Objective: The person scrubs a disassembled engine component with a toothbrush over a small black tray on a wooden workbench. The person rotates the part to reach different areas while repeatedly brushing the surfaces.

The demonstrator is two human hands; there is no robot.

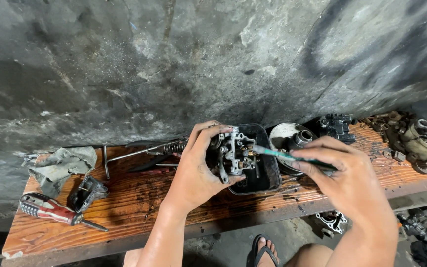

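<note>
Head view, screwdriver (55,210), rag (60,165), black tray (268,173)

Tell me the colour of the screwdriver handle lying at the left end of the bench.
Red and grey-white, on the screwdriver; the head view shows it.

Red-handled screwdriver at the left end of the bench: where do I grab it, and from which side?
Grip the screwdriver by its thick red ribbed handle, probably coming from above. It lies flat on the wooden bench, handle toward the left edge, with the thin shaft pointing right. The small metal part sits close behind it, so the near side is freer.
</note>
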